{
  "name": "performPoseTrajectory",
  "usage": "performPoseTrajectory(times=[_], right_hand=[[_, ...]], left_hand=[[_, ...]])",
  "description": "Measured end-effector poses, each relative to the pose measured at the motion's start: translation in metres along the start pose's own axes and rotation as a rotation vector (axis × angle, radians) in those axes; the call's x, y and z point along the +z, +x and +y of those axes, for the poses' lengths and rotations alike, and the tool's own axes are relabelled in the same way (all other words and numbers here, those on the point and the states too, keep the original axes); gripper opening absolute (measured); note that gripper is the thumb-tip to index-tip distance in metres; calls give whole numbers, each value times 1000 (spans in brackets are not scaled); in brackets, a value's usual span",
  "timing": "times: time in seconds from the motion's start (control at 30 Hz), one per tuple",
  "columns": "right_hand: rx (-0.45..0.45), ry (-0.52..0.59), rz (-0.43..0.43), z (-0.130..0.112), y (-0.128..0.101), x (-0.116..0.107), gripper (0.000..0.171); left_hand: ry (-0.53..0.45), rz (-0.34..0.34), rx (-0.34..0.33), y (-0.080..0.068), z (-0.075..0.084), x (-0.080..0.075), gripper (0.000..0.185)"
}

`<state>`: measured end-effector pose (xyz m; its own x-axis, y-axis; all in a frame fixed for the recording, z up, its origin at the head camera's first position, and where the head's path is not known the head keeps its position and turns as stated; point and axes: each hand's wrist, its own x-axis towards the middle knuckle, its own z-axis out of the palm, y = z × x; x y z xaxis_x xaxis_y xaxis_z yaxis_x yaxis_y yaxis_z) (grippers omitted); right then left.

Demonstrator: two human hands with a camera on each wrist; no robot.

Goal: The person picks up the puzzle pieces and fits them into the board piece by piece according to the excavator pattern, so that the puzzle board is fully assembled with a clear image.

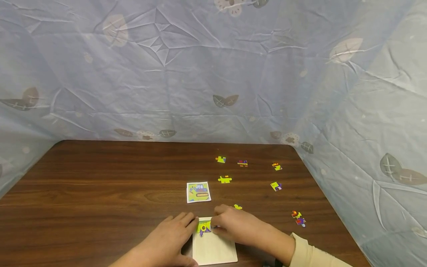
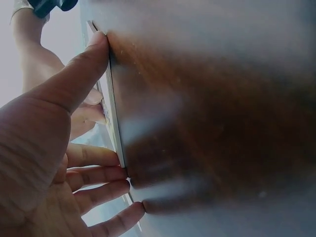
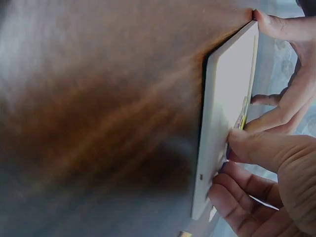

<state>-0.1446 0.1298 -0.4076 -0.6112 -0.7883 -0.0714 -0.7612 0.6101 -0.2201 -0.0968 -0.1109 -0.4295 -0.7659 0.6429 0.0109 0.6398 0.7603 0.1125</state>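
Right hand [image 1: 235, 225] pinches a puzzle piece [image 3: 228, 152] between thumb [image 3: 252, 146] and fingertips [image 3: 220, 195], left hand [image 1: 171, 237] unclenched against the board [image 1: 214, 249].

Your right hand [image 1: 233, 224] is hiding the board's [image 1: 215, 249] far right corner, plus most of the purple-edged piece [image 3: 228, 153] you're pinching, so I'm not making out its print. Your left hand [image 1: 171, 237] is covering bits of the board's edge. Loose pieces [image 1: 225, 180] way past your right fingers are showing too small to read properly. In the left wrist view, the tabletop [image 2: 212, 123] beside your left fingers is blurring out, and the top edge is chopping some dark thing [image 2: 54, 4] above your thumb.
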Motion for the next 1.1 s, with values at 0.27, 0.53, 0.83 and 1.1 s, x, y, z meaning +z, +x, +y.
performPoseTrajectory(times=[0.27,0.53,0.83,1.1], right_hand=[[-19,-80,3,-4,0,1,9],[2,-23,37,-3,-3,4,5],[-9,-26,67,-4,-3,8,7],[24,206,26,15,-16,-6,24]], left_hand=[[-38,-42,-26,1,0,1,110],[-28,-31,-25,1,3,-1,109],[-68,-108,-63,3,3,-5,107],[-84,-140,-69,7,4,-7,108]])
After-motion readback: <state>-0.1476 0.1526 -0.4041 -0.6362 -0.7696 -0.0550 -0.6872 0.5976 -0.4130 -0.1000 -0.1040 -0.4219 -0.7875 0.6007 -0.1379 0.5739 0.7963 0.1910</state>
